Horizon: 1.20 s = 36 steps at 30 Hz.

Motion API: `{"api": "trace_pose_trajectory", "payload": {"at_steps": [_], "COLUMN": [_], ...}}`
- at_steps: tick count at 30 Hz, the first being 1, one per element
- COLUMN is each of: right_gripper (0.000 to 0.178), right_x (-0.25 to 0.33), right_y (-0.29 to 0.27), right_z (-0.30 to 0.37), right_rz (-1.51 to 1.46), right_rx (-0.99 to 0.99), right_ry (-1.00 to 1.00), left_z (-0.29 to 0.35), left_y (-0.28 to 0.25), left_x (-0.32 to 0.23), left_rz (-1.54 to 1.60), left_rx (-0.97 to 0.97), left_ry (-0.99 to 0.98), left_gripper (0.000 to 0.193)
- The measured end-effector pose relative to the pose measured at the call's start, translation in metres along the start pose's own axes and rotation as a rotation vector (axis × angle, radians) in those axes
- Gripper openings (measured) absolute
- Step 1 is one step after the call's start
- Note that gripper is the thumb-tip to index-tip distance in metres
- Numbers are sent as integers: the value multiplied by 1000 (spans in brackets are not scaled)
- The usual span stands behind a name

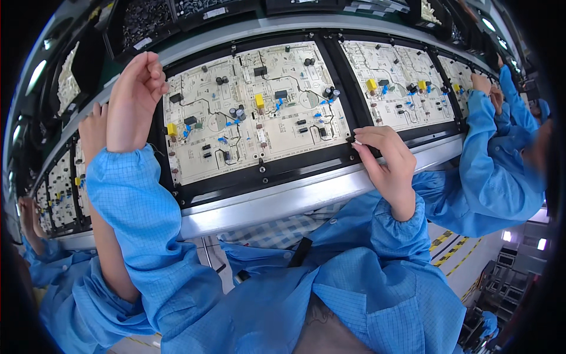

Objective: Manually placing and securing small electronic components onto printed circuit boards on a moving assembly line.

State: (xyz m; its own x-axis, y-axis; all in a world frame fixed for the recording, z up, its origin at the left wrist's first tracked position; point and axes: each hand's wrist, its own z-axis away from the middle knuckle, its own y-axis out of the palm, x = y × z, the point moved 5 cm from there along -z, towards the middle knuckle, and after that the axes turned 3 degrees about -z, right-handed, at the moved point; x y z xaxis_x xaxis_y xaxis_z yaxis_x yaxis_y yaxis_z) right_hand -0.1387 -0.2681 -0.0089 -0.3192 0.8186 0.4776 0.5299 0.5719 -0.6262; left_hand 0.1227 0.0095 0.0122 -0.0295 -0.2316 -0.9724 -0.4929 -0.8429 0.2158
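My left hand (134, 100) is raised at the left end of the near board frame, palm turned inward and fingers curled. Whatever it may hold is hidden. At the frame's lower right corner, my right hand (387, 164) pinches a small white component (356, 142) between thumb and fingertips, just over the black edge. Between my hands lie two pale circuit boards (277, 138) side by side in a black frame (306, 167). They carry yellow block capacitors (259, 101), blue parts, black cylinders and dark blocks.
Another framed board (407, 112) adjoins on the right. A silver rail (277, 201) runs along the near edge. Black bins (144, 26) of loose parts line the far side. Co-workers in blue sleeves (479, 138) work on both sides; one forearm (109, 236) is close behind my left arm.
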Motion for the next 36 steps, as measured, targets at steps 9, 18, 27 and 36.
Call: {"api": "trace_pose_trajectory", "payload": {"at_steps": [9, 18, 27, 36], "right_gripper": [22, 28, 14, 13], "right_x": [-6, -36, -39, -67], "right_y": [-4, -9, 3, 21], "right_z": [2, -22, -142, -124], "right_rz": [3, -509, -487, -111], "right_rx": [1, 38, 116, 215], "right_ry": [89, 268, 88, 16], "left_z": [0, -1, 4, 15], "left_y": [4, 8, 15, 36], "left_x": [5, 7, 0, -10], "left_rz": [-26, -22, 4, -76], "left_rx": [-6, -23, 8, 8], "left_ry": [-9, -3, 17, 4], "left_gripper": [24, 24, 22, 25]}}
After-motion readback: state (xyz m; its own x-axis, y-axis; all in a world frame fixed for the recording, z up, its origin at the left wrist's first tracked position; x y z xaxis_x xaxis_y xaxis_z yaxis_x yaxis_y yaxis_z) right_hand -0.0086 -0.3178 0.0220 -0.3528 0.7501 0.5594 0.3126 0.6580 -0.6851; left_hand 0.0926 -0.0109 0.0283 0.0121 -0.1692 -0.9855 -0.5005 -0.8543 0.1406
